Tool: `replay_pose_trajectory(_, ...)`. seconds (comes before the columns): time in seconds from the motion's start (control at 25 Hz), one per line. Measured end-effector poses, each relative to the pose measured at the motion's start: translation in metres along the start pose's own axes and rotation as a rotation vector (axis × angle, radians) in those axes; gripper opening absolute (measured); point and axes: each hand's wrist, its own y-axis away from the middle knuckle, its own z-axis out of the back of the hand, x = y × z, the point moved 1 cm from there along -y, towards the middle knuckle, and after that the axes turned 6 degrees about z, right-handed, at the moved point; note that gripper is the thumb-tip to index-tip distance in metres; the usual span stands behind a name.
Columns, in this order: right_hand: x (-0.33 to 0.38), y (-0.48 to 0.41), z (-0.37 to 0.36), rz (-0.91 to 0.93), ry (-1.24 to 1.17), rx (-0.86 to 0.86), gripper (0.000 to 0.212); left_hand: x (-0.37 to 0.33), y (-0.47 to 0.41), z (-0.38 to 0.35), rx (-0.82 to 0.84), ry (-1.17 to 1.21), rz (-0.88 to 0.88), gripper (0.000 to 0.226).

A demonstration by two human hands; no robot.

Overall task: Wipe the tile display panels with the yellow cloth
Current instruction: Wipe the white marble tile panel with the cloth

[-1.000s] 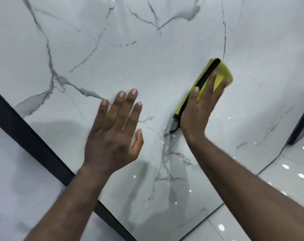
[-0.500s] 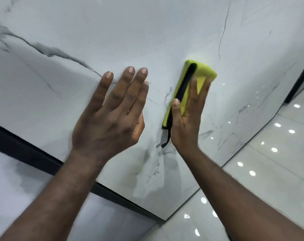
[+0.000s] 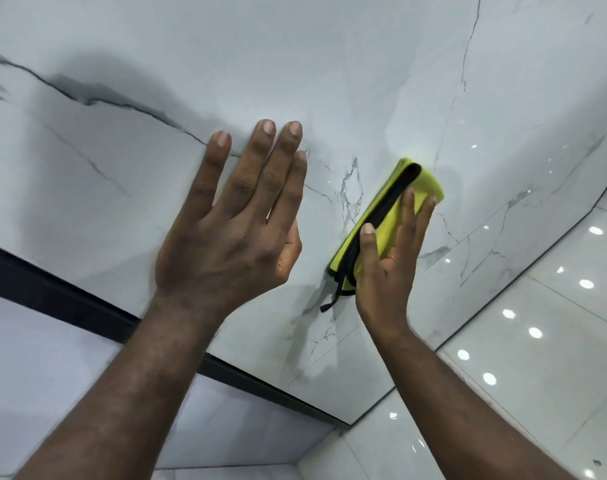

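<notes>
glossy white floor [image 3: 555,375] with bright light reflections

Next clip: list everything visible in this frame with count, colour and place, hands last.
tile display panel: one, white marble look with grey veins, fills the upper frame
black frame strip: one, black, along that panel's lower-left edge
second panel: one, pale grey-white, bottom left below the strip
floor tiles: several, glossy white with spots of reflected light, lower right
yellow cloth: one, yellow with black trim, folded, flat against the tile display panel, right of centre
left hand: one, flat on the tile display panel, fingers straight, left of the cloth
right hand: one, fingers straight, pressing the cloth onto the panel
</notes>
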Motion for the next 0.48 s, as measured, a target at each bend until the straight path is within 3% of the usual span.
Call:
replay_pose_trajectory(0.12,0.006,-0.014,0.000,-0.299,-0.067,-0.052,0.069,-0.001,0.000,0.001,-0.017,-0.024,0.001,0.068)
replay_pose_trajectory(0.16,0.015,-0.013,-0.002,-0.189,-0.044,0.003,0.071,-0.002,0.000,0.000,-0.019,-0.033,-0.006,0.068)
replay_pose_trajectory(0.24,0.026,-0.011,-0.003,0.196,-0.005,0.136,0.072,-0.002,-0.003,0.000,-0.044,-0.040,-0.009,0.067)
replay_pose_trajectory(0.28,0.031,-0.016,-0.003,0.249,-0.017,0.137,0.072,-0.001,-0.003,0.003,-0.065,-0.023,0.026,0.067)
replay_pose_trajectory(0.4,0.053,-0.035,-0.007,-0.070,-0.111,0.035,0.074,0.010,0.005,0.017,-0.043,0.066,0.227,0.068)
replay_pose_trajectory(0.44,0.064,-0.031,-0.009,0.043,-0.066,0.091,0.072,0.015,0.012,0.022,-0.021,0.065,0.265,0.070)
replay_pose_trajectory(0.48,0.068,-0.025,-0.009,0.283,0.012,0.186,0.070,0.020,0.021,0.025,-0.006,0.051,0.278,0.071)
